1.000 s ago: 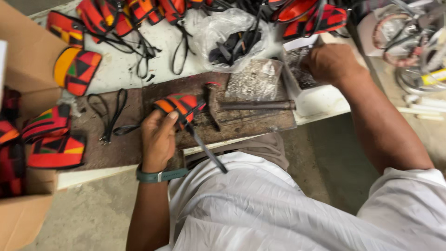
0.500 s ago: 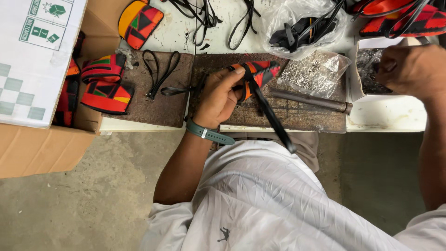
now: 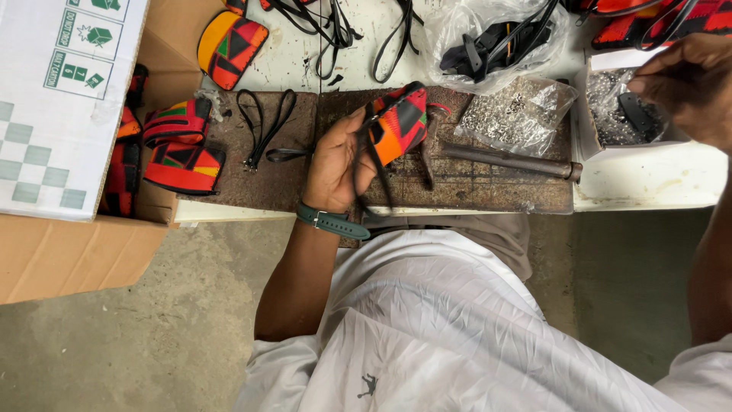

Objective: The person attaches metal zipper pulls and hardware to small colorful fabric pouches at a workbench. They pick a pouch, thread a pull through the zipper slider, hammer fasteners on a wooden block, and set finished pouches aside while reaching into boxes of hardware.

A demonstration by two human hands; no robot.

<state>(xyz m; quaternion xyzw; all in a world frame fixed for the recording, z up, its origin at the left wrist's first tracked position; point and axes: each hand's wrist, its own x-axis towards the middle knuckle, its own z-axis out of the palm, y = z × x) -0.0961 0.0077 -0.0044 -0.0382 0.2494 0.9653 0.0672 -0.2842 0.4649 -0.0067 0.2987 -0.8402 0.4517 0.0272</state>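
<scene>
My left hand (image 3: 335, 164) grips a red, orange and black patterned fabric piece (image 3: 400, 122) with black straps hanging from it, held just above the rusty metal slab (image 3: 488, 187). Far right, my right hand (image 3: 682, 84) reaches into a white box (image 3: 602, 149) of small metal fittings, fingers pinched together; what they hold is hidden. A hammer (image 3: 507, 162) lies on the slab between the two hands.
A clear bag of small rivets (image 3: 518, 114) and a bag of black buckles (image 3: 496, 34) sit behind the slab. Loose black straps (image 3: 263, 126) lie at left. A cardboard box (image 3: 84, 160) at left holds several patterned pieces (image 3: 179, 152).
The view shifted slightly. My left hand has lifted the patterned piece and turned it upright. My right hand stays at the white box.
</scene>
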